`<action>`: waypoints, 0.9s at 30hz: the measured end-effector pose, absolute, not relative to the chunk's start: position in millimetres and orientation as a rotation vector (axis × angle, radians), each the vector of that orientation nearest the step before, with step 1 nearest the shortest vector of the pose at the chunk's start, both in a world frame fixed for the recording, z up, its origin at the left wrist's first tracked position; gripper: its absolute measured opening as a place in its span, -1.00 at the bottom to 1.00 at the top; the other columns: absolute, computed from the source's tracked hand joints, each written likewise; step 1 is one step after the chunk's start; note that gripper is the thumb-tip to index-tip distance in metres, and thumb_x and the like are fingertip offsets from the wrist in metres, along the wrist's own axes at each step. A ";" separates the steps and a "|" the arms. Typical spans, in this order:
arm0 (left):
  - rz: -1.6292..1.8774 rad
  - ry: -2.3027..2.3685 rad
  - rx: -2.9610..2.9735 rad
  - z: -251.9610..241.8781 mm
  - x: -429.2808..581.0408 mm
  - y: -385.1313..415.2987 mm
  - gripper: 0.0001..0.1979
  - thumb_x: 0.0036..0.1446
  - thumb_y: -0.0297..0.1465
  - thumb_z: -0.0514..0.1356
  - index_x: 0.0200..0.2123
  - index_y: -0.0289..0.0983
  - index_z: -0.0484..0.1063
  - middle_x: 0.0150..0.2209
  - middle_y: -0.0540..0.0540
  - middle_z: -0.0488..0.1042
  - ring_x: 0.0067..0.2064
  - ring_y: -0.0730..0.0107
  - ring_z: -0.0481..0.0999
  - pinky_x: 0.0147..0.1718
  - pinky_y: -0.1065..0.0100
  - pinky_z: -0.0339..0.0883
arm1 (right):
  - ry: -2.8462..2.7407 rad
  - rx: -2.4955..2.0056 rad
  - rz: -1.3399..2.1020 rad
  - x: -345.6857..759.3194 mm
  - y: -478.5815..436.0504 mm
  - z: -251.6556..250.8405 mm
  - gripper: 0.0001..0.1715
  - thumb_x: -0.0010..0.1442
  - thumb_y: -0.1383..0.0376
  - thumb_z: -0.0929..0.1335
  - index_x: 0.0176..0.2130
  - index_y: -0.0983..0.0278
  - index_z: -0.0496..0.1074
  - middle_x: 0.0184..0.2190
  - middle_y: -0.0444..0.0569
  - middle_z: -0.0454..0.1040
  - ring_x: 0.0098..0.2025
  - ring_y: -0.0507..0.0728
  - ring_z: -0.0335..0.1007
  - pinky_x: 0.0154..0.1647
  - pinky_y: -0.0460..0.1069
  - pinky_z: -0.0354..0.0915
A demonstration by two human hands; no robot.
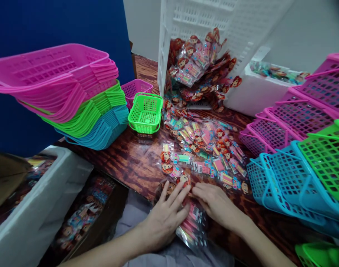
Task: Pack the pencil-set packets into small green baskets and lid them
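At the table's front edge lies a stack of clear plastic packets (192, 219) with pink and yellow sticks and red-haired cartoon heads. My left hand (169, 213) rests over it with fingers stretched out and spread. On the stack's right side, my right hand (215, 203) is closed, its fingertips curled together against the packets' edge; what they pinch is hidden. Just beyond both hands, many similar loose packets (205, 148) are spread over the dark wood-grain table (136, 159). A small green basket (146, 115) stands upright past them on the left.
Nested pink, green and blue baskets (85, 92) rise at the left. More baskets (283, 178) crowd the right side. A tipped white crate (165, 48) spills packets at the back, beside a white foam box (241, 87). Another foam box (46, 207) stands at lower left.
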State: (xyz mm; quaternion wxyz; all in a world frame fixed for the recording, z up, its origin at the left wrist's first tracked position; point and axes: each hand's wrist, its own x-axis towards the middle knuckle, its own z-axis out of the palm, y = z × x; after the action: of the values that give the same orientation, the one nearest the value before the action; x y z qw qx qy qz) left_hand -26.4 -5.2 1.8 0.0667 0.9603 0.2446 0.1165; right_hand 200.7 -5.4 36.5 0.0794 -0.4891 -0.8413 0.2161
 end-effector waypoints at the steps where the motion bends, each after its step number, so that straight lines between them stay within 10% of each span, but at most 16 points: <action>1: 0.328 0.751 2.886 1.9 -26.0 -5.3 -0.49 0.23 -0.30 0.17 0.21 -0.33 0.25 0.41 -0.42 -0.06 0.45 -0.22 -0.29 0.29 -0.29 -0.59 | -2.546 -1.473 0.703 202.2 -2.8 41.1 -0.76 0.34 0.44 0.22 -0.27 0.24 0.43 -0.29 -0.05 0.49 -0.28 0.10 0.39 -0.24 -0.03 0.28; 6: 0.224 0.688 2.908 4.9 -23.1 -1.5 -0.52 0.27 -0.32 0.10 0.21 -0.38 0.23 0.20 -0.40 0.29 0.35 -0.15 0.11 0.34 -0.23 -0.45 | -2.481 -1.412 1.085 205.9 38.3 44.5 -0.76 0.38 0.29 0.26 -0.27 0.21 0.50 -0.29 -0.10 0.54 -0.24 0.09 0.44 -0.18 -0.04 0.30; 13: 0.203 0.709 2.797 3.9 -20.7 1.7 -0.30 0.19 -0.42 0.13 0.37 -0.33 -0.01 0.18 -0.32 0.28 0.24 0.02 0.25 0.34 -0.03 -0.09 | -2.380 -1.779 0.165 176.8 123.0 -8.0 -0.63 0.22 0.39 0.37 0.04 0.33 0.42 0.27 0.25 0.26 0.32 0.40 0.03 0.23 0.31 0.07; 20: 0.129 0.809 2.791 9.5 -17.1 -1.0 -0.48 0.23 -0.45 0.07 0.26 -0.41 0.20 0.16 -0.33 0.32 0.16 0.00 0.31 0.25 0.03 0.08 | -2.315 -1.566 0.058 191.9 77.2 11.7 -0.87 0.26 0.45 0.27 -0.22 0.28 0.39 -0.13 0.13 0.48 -0.04 0.25 0.33 -0.01 0.12 0.23; 27: 0.248 0.662 2.958 8.4 -17.4 4.1 -0.52 0.23 -0.39 0.10 0.20 -0.42 0.27 0.44 -0.41 -0.16 0.45 -0.17 -0.23 0.34 -0.21 -0.44 | -2.146 -1.543 0.741 195.6 -12.6 3.2 -0.79 0.32 0.43 0.24 -0.17 0.25 0.45 -0.21 0.01 0.53 -0.14 0.16 0.43 -0.10 0.02 0.31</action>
State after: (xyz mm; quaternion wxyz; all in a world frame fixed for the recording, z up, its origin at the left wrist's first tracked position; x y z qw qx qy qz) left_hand -17.4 4.1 8.4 0.0501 0.9714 0.2173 0.0814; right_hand 195.6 -12.6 3.2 0.1971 -0.5511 -0.7664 0.2646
